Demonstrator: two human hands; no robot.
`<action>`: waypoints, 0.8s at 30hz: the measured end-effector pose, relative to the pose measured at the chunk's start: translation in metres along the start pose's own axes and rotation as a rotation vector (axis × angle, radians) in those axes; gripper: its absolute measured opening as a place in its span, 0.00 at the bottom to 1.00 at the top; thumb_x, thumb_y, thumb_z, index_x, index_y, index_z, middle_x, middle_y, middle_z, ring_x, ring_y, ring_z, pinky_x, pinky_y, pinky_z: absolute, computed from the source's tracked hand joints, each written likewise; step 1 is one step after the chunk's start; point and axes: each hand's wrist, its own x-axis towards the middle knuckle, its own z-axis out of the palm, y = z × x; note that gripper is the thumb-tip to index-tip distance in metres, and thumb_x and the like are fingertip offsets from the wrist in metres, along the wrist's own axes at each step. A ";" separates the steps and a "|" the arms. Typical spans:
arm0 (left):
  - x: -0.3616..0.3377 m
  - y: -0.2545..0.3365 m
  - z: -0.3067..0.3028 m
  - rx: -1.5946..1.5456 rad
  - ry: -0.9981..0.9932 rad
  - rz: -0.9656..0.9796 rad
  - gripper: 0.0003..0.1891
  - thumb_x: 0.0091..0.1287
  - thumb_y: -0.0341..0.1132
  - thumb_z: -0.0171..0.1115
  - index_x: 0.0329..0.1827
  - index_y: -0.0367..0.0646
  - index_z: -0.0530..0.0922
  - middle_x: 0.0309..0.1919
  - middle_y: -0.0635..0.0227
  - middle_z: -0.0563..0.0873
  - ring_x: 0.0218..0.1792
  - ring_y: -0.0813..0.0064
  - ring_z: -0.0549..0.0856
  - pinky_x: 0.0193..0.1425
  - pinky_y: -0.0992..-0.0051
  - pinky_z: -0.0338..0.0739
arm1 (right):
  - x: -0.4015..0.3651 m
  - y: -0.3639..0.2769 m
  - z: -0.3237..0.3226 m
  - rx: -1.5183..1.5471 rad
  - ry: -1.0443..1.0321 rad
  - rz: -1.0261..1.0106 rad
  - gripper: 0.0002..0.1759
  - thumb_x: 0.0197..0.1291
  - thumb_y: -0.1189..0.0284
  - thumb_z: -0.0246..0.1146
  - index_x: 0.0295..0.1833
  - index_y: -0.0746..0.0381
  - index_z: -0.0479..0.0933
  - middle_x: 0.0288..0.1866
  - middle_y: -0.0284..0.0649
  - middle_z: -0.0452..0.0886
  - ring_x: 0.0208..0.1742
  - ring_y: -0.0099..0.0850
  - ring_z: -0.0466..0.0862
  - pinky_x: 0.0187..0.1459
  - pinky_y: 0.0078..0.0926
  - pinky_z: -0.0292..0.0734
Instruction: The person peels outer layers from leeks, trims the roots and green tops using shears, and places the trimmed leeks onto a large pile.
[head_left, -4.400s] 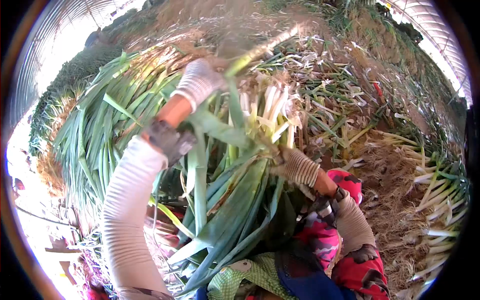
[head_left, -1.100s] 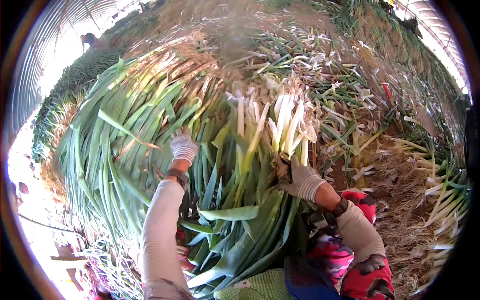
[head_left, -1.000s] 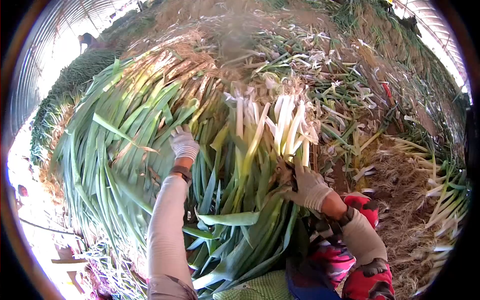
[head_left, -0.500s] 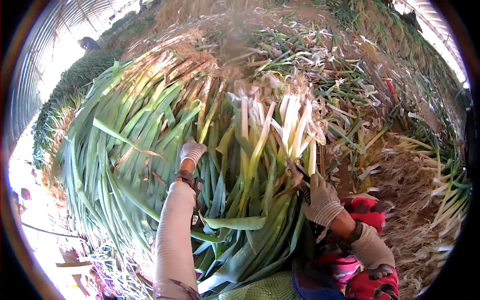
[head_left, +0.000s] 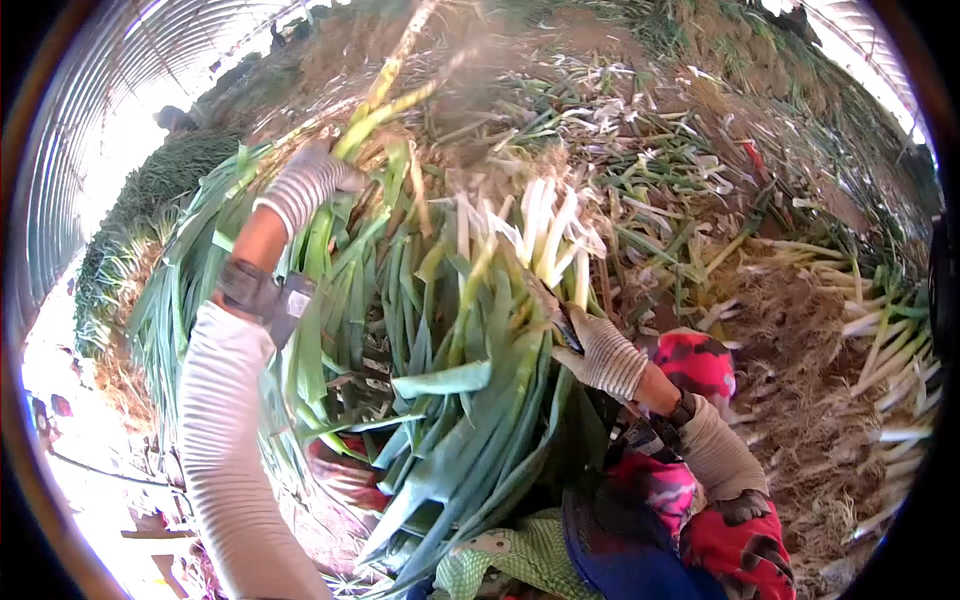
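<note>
My left hand (head_left: 312,185), in a striped grey-white glove, is closed around a couple of leeks (head_left: 375,108), raised with their yellowish stalks and root ends pointing up and away. Their long flat leaves hang down over the heap of leeks (head_left: 330,300) below. A narrow knife (head_left: 552,308) with a dirty blade is gripped in my gloved right hand (head_left: 607,358), close beside the heap's right side. Just beyond that hand lie leeks with clean white stems (head_left: 545,230), roots facing away.
Trimmed leaves and scraps (head_left: 670,170) litter the ground ahead and to the right. More leeks with matted roots (head_left: 820,370) lie on the right. My knee in red patterned cloth (head_left: 695,362) is beside my right hand. A greener pile (head_left: 140,190) stands far left.
My left hand has moved up and to the left, lifting leeks out of the heap. My right hand, still holding the knife, has shifted slightly left and up in the view.
</note>
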 end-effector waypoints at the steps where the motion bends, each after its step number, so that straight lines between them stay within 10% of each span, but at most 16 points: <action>1: -0.013 0.009 0.009 -0.100 0.042 0.039 0.23 0.48 0.35 0.73 0.45 0.33 0.78 0.29 0.61 0.85 0.26 0.71 0.82 0.32 0.72 0.80 | -0.008 -0.008 -0.007 -0.045 -0.041 0.074 0.30 0.49 0.63 0.66 0.52 0.69 0.63 0.29 0.59 0.74 0.34 0.57 0.77 0.36 0.43 0.72; 5: -0.043 -0.011 0.119 -0.348 -0.308 0.247 0.24 0.49 0.46 0.70 0.42 0.35 0.81 0.34 0.57 0.86 0.35 0.65 0.84 0.44 0.66 0.77 | -0.037 -0.005 -0.042 -0.055 0.020 0.372 0.37 0.51 0.62 0.65 0.60 0.72 0.60 0.41 0.61 0.78 0.44 0.57 0.78 0.45 0.41 0.75; 8: -0.050 -0.020 0.281 0.126 -0.183 0.072 0.28 0.48 0.52 0.69 0.44 0.37 0.79 0.39 0.50 0.84 0.42 0.56 0.84 0.47 0.62 0.77 | -0.082 -0.008 -0.038 -0.008 -0.012 0.027 0.37 0.52 0.62 0.65 0.60 0.72 0.59 0.41 0.62 0.78 0.44 0.57 0.78 0.47 0.41 0.74; 10: -0.113 0.014 0.283 0.043 -0.092 -0.057 0.33 0.48 0.54 0.67 0.52 0.41 0.73 0.44 0.48 0.83 0.48 0.52 0.82 0.51 0.61 0.76 | -0.103 -0.039 -0.049 -0.066 -0.384 0.238 0.31 0.54 0.62 0.64 0.55 0.71 0.61 0.38 0.63 0.76 0.43 0.59 0.77 0.45 0.44 0.73; 24: -0.143 0.020 0.290 0.175 -0.064 0.039 0.31 0.54 0.45 0.66 0.57 0.44 0.66 0.48 0.46 0.78 0.48 0.50 0.81 0.50 0.57 0.77 | -0.075 -0.018 -0.024 -0.139 -0.293 0.320 0.29 0.53 0.62 0.64 0.50 0.70 0.60 0.32 0.60 0.77 0.37 0.58 0.79 0.39 0.47 0.74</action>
